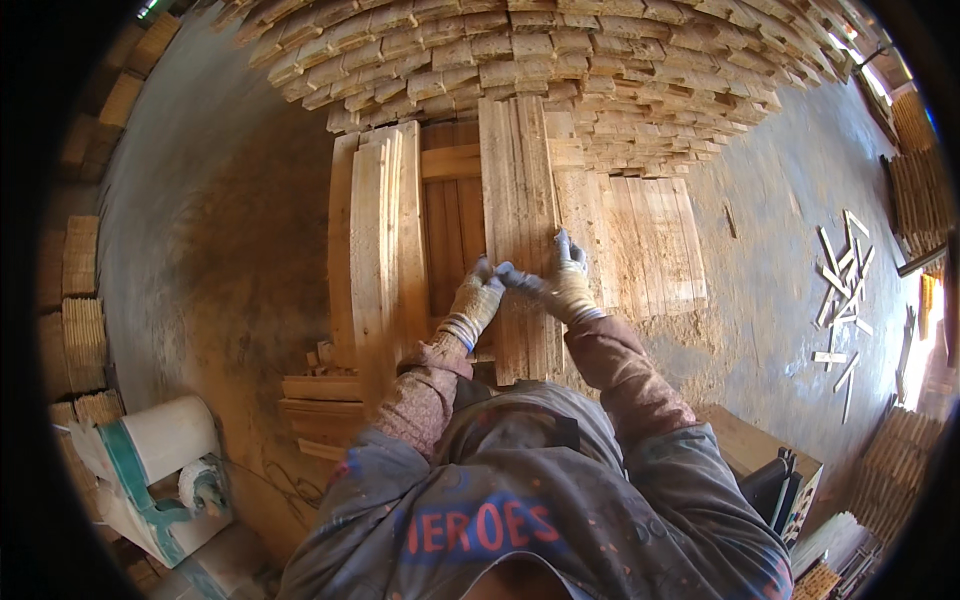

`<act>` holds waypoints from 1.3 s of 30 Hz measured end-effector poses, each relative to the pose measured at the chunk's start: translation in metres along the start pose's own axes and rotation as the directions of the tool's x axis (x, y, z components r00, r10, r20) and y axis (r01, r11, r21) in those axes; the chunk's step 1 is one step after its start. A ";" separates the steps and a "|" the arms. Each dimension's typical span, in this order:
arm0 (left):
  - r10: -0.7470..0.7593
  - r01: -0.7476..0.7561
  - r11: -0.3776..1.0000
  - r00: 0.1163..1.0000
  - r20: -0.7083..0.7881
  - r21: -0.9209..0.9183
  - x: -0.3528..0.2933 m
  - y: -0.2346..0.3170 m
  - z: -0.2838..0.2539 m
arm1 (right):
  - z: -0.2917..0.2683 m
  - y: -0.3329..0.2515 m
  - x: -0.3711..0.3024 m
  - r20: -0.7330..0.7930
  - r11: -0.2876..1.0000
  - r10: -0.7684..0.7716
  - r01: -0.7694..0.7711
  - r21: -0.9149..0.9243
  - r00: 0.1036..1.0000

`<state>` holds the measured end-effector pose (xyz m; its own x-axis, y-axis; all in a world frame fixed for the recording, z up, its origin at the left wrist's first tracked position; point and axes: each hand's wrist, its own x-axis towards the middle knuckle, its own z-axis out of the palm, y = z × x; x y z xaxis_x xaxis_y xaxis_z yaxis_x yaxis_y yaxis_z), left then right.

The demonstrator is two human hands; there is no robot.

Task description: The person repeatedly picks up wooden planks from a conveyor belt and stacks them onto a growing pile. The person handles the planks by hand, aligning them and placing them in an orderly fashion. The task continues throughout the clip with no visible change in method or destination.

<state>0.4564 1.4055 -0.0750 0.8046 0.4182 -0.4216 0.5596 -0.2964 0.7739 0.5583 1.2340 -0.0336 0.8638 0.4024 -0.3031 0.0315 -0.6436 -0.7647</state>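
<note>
A bundle of long, narrow wooden boards (522, 190) lies lengthwise in front of me, its near end close to my waist. My left hand (472, 305), in a pale glove with blue-grey fingertips, grips the bundle's left edge. On the opposite edge is my right hand (568, 282), gloved alike, with a thumb stretched over the top boards toward the left hand. The fingers beneath the edges are hidden. Left of the bundle, another row of boards (378, 230) lies parallel. To the right, more flat boards (650, 240) carry sawdust.
A large layered stack of boards (520, 60) rises at the far side. Short wood pieces (320, 400) lie at lower left, near a white and green machine (160, 450). Loose sticks (845, 280) are scattered on the floor at right. Board piles (80, 330) line the left wall.
</note>
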 end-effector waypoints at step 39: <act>-0.044 0.123 0.917 0.977 0.211 -0.379 0.027 -0.009 0.007 | -0.011 0.034 -0.010 0.052 0.586 0.128 -0.117 0.802 0.990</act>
<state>0.4745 1.4134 -0.0971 0.8029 0.2404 -0.5455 0.5371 0.1052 0.8369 0.5561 1.2004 -0.0502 0.8336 0.3501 -0.4273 -0.4862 0.0981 -0.8683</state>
